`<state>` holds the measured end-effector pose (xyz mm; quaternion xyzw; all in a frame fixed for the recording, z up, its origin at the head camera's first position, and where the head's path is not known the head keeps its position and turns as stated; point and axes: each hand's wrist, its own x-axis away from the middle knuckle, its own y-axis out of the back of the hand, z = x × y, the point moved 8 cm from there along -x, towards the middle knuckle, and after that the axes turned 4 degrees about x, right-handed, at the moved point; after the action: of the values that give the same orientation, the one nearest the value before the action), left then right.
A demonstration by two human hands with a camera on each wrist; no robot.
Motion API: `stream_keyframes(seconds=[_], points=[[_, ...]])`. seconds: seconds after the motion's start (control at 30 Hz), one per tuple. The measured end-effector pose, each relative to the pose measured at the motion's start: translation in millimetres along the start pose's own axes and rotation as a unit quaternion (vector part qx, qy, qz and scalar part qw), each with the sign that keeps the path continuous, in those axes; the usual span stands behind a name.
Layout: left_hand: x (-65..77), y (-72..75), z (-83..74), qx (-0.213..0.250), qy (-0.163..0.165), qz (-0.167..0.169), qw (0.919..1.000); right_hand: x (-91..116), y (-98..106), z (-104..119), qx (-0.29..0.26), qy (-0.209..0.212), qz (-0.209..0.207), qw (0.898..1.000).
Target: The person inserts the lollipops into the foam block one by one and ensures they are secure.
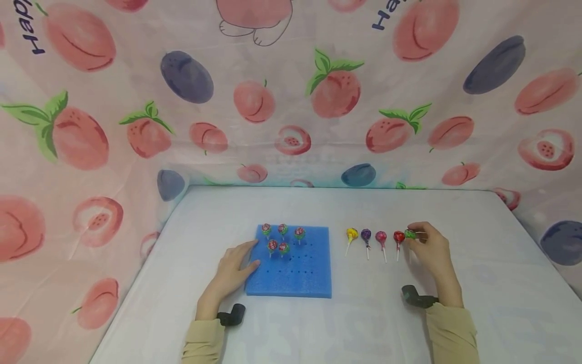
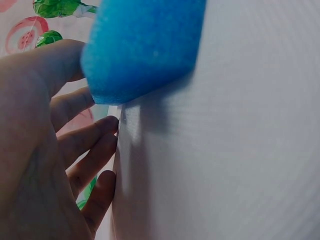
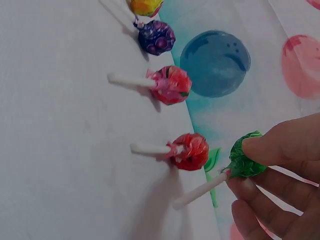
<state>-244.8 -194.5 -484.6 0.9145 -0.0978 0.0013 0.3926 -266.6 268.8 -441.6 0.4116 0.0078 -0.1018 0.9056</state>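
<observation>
My right hand point(image 1: 432, 251) pinches the wrapped head of a green lollipop point(image 3: 243, 164) between thumb and fingers; its white stick points away from the fingers, above the table. Beside it a red lollipop point(image 1: 398, 236) lies on the table, then a pink lollipop point(image 1: 381, 237), a purple lollipop point(image 1: 366, 234) and a yellow lollipop point(image 1: 352, 234) in a row. My left hand point(image 1: 231, 270) rests at the left edge of a blue foam board point(image 1: 291, 285), thumb on its side and fingers extended. Several red-and-green lollipops point(image 1: 272, 245) stand upright in the board's back left part.
Small holes point(image 1: 305, 272) run in rows across the board. A white table point(image 1: 364, 323) carries everything, and a fruit-printed cloth point(image 1: 291, 111) hangs behind and at the sides. Each wrist wears a black camera mount point(image 1: 233, 315).
</observation>
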Motion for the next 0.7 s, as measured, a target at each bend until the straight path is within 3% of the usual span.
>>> stream_keyframes(seconds=[0.13, 0.43, 0.7], points=[[-0.3, -0.5, 1.3, -0.001, 0.002, 0.001, 1.0000, 0.0, -1.0, 6.8, -0.006, 0.002, 0.000, 1.000], [-0.2, 1.7, -2.7, 0.001, -0.016, -0.012, 0.9998, 1.8, -2.1, 28.1, -0.011, 0.048, -0.029, 0.998], [-0.3, 0.9, -2.5, -0.006, -0.010, -0.006, 0.9999, 3.1, -10.6, 37.3, -0.022, 0.042, -0.003, 0.999]])
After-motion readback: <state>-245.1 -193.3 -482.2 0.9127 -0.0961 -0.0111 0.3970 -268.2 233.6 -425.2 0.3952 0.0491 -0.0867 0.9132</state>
